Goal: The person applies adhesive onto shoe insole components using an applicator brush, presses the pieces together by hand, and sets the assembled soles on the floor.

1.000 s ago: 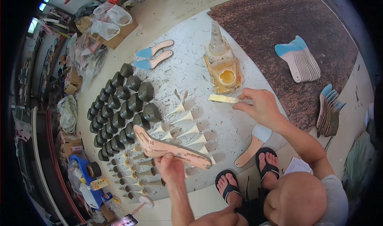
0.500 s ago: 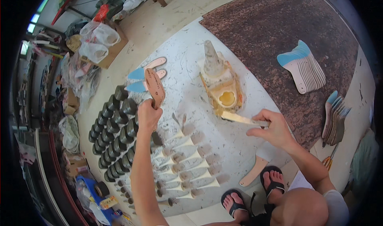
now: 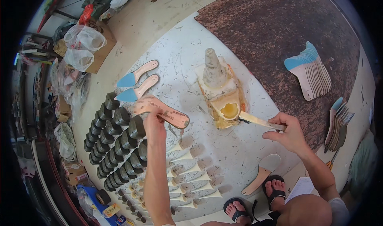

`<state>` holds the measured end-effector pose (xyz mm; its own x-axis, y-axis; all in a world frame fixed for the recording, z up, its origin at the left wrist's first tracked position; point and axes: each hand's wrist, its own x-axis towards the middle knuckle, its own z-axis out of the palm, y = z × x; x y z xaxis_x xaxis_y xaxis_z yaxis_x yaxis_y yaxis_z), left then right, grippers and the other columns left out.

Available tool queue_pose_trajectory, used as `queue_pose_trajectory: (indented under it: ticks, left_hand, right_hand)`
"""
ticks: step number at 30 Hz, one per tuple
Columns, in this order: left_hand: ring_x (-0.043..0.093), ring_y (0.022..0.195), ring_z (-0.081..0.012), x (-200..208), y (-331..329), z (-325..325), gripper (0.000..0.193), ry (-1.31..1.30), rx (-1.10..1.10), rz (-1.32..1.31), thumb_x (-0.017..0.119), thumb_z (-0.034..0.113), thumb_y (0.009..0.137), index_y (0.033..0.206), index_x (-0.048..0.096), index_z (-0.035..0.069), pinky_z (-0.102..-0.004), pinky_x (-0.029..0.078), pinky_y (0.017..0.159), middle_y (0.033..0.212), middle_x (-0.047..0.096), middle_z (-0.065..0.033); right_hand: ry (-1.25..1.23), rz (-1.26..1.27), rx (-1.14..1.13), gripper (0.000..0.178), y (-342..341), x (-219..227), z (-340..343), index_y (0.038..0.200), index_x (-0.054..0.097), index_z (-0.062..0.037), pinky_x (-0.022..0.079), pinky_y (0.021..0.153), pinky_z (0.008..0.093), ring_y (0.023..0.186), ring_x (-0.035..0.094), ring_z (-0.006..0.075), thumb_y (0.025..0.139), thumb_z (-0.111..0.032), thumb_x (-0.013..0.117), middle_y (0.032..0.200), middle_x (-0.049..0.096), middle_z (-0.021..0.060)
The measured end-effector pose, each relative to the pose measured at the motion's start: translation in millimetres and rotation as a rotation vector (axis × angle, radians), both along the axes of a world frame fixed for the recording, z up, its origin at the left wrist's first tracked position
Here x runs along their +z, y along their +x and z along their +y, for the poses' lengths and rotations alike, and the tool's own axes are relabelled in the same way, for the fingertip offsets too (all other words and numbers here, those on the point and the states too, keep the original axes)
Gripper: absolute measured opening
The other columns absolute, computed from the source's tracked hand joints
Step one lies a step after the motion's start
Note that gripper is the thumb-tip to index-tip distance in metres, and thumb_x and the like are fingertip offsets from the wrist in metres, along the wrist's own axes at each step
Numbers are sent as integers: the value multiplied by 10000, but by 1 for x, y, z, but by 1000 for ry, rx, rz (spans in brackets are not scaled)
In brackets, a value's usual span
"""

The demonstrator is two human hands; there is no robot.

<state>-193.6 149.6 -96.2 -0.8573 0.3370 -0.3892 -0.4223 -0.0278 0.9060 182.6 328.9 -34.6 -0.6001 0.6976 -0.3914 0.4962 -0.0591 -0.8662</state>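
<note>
My left hand [image 3: 154, 124] is closed on a tan shoe insole [image 3: 175, 117], its free end pointing right, above rows of shoe heels. In my right hand [image 3: 288, 132] is a flat pale brush [image 3: 259, 121], pinched between thumb and fingers. The brush's tip is at the near right edge of a crusted glue pot [image 3: 215, 76] with a cone-shaped top. Yellow liquid [image 3: 229, 111] shows in the pot's opening. Two pink insoles with blue ends, a farther insole [image 3: 145, 68] and a nearer insole [image 3: 147, 86], lie beyond my left hand.
Black heels [image 3: 121, 116] stand in rows at left, with cream slender heels [image 3: 197, 176] beside them. One insole [image 3: 257, 180] lies by my sandalled feet. A fanned insole stack [image 3: 317, 74] rests on the dark brown sheet [image 3: 271, 22]; another stack [image 3: 337, 126] is at right.
The insole in my left hand has turned from pointing away to lying across toward the right. The brush tip has shifted rightward along the pot's near edge. The head view has also shifted slightly.
</note>
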Motion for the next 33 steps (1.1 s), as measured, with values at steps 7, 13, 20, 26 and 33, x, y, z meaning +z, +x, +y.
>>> queue_pose_trajectory:
  ticks: [7, 13, 20, 26, 33]
  left_hand:
    - [556, 749, -181, -10, -7, -1, 175, -285, 64, -195, 620, 88, 794, 946, 561, 22, -353, 438, 684, 844, 543, -55]
    - [533, 880, -170, 8, -24, 31, 340, -501, 44, -230, 718, 261, 786, 1024, 545, 90, -421, 358, 804, 948, 543, -35]
    - [517, 909, -129, 42, 55, 23, 483, -409, 41, -52, 727, 262, 777, 1170, 560, 38, -363, 357, 815, 1038, 590, -34]
    - [583, 943, -136, 18, 212, -18, 334, -201, -241, -188, 678, 57, 852, 1170, 589, 4, -269, 466, 875, 1011, 629, -53]
    - [596, 956, -142, -1, 329, -63, 336, -60, -494, -380, 655, 47, 863, 1186, 580, -4, -280, 478, 869, 1031, 632, -73]
  right_hand:
    - [-27, 106, 92, 349, -32, 12, -3, 901, 661, 13, 445, 618, 238, 689, 564, 76, 651, -140, 852, 774, 663, 39]
    - [-77, 168, 50, 341, -24, 8, 0, 903, 658, 16, 452, 627, 236, 704, 569, 76, 665, -135, 850, 792, 664, 41]
    - [-99, 123, -20, 306, 2, -10, 9, 896, 657, 11, 454, 620, 237, 706, 577, 74, 694, -136, 834, 795, 667, 46]
    - [77, 170, 187, 241, -35, 0, 1, 927, 642, 10, 479, 596, 312, 676, 631, 169, 798, -168, 742, 754, 663, 107]
    - [378, 86, 361, 256, -286, 7, -29, 933, 628, 56, 489, 761, 491, 902, 633, 418, 902, -188, 555, 932, 642, 287]
